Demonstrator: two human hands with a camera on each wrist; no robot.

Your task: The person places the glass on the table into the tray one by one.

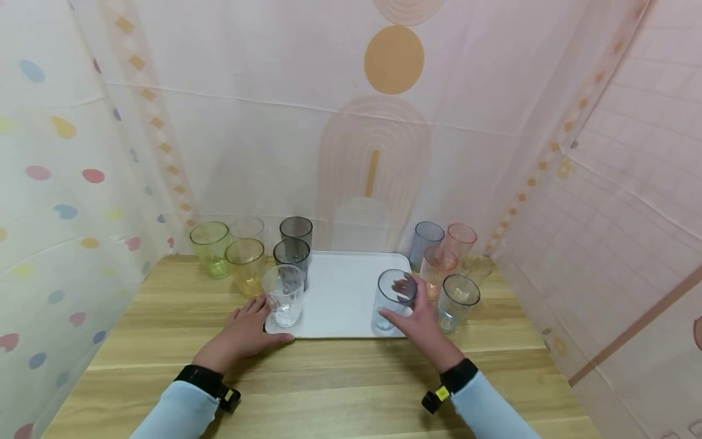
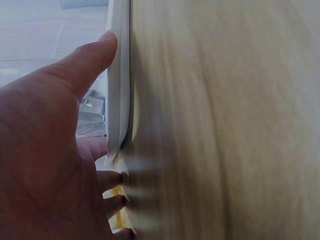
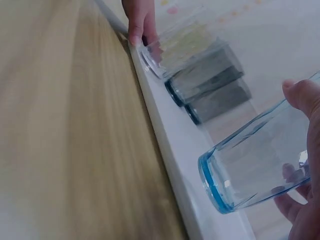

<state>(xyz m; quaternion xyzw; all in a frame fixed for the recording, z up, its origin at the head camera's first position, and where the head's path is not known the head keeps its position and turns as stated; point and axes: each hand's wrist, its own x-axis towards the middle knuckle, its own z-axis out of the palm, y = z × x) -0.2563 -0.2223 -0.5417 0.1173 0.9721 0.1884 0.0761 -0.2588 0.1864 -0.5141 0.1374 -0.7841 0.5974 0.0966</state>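
Note:
My right hand (image 1: 419, 317) grips a pale blue drinking glass (image 1: 390, 308) by its side, thumb on the near side. The glass is over the front right part of a white tray (image 1: 345, 292); whether its base touches the tray I cannot tell. At the tray's front left corner rests my left hand (image 1: 249, 329), its thumb straight along the front rim and its fingers extended by the left side. Beside that hand, a clear glass (image 1: 285, 299) stands upright on the tray. Behind it are two grey glasses (image 1: 292, 253), also seen in the right wrist view.
Left of the tray stand a green glass (image 1: 212, 253), a yellow glass (image 1: 247, 268) and a clear glass (image 1: 248, 228). To its right are a blue-grey glass (image 1: 425, 244), two pink glasses (image 1: 439, 262), an amber glass (image 1: 477, 266) and a bluish glass (image 1: 456, 305). Patterned cloth (image 1: 247, 140) hangs behind.

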